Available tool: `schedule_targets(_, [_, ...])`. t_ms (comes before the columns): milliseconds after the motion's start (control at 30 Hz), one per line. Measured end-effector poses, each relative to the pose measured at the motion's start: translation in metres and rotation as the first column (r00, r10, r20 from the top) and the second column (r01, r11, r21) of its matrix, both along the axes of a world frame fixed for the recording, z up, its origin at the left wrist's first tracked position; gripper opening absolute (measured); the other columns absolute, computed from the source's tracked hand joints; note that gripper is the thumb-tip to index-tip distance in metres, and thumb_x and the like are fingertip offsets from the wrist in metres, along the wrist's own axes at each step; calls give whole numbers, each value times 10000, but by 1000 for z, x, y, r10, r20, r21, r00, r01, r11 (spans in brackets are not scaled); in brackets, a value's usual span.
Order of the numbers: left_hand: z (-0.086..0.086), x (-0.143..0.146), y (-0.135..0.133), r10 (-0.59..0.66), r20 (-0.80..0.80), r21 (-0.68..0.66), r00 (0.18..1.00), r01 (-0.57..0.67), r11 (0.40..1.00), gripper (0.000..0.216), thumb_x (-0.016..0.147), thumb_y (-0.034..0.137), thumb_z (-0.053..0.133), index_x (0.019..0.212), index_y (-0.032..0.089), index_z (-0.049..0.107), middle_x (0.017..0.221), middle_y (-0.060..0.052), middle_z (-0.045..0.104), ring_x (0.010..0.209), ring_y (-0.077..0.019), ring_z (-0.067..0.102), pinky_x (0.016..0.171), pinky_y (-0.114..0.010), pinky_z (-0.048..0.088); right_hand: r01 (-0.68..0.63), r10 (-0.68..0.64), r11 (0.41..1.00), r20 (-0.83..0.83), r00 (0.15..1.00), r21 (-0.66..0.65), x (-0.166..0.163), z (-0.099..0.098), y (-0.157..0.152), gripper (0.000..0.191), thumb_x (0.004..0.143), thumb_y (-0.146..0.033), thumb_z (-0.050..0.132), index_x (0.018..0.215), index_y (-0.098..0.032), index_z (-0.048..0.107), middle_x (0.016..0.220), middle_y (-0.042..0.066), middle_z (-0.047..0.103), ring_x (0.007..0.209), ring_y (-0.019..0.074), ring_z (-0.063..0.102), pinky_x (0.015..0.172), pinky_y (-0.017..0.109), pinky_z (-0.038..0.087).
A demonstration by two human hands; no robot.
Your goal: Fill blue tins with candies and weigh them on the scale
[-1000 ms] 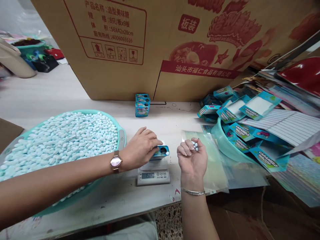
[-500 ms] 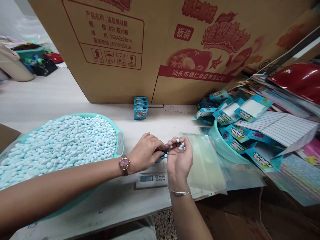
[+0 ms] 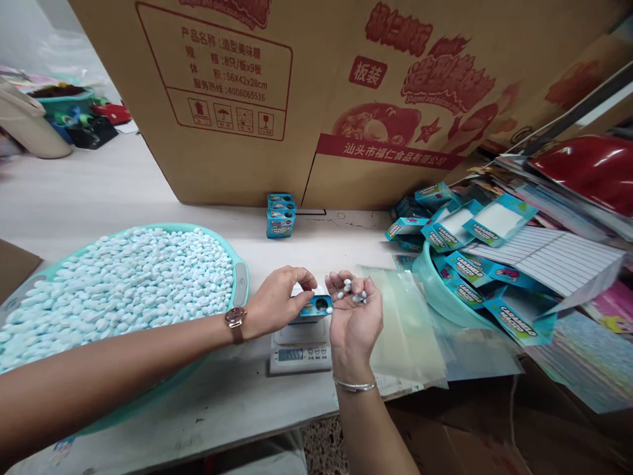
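My right hand (image 3: 355, 320) is cupped palm up, with several small pale-blue candies (image 3: 357, 298) lying by its fingers. Over a small blue candy box (image 3: 315, 308) hovers my left hand (image 3: 277, 297), its thumb and fingers apart and nothing visible between them. The box stands on a white digital scale (image 3: 300, 356) whose display is lit. A white candy (image 3: 330, 310) sits at the box's right edge, beside my right palm. To the left, a teal basin (image 3: 241, 280) is full of the same candies.
A short row of small blue boxes (image 3: 280, 221) stands before a big cardboard carton (image 3: 237, 158). At right, a teal bowl (image 3: 430, 284) overflows with blue packaging (image 3: 517, 316). Clear plastic sheets (image 3: 405, 336) lie beside my right wrist. A cream thermos (image 3: 32, 122) stands far left.
My left hand has drawn back slightly to the left and its fingers have parted, showing more of the box. The scale's digits read differently. Candies in my right hand have shifted.
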State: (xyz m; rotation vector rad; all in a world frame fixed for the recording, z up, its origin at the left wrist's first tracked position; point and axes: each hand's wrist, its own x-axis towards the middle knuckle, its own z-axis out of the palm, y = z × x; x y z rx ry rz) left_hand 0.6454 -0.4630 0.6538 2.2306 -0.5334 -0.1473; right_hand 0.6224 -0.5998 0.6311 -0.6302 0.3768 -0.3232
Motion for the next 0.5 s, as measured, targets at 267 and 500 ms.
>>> schedule_targets(267, [-1, 0, 1, -5, -37, 14, 999, 6, 1000, 150, 795, 119, 562, 896, 195, 643, 930, -10, 694, 921, -173, 609, 851, -314, 459, 40, -37, 997, -41, 998, 68, -1, 3, 1, 253, 813, -293, 514, 605, -204, 401, 650, -40, 545, 677, 109, 580, 884, 359, 514])
schedule_targets(500, [-2, -1, 3, -9, -7, 32, 1000, 9, 999, 174, 801, 128, 556, 928, 203, 649, 944, -8, 703, 924, -176, 617, 857, -331, 473, -40, 40, 999, -7, 999, -5, -3, 6, -1, 270, 829, -337, 519, 620, -211, 403, 614, -67, 486, 590, 99, 549, 982, 405, 461])
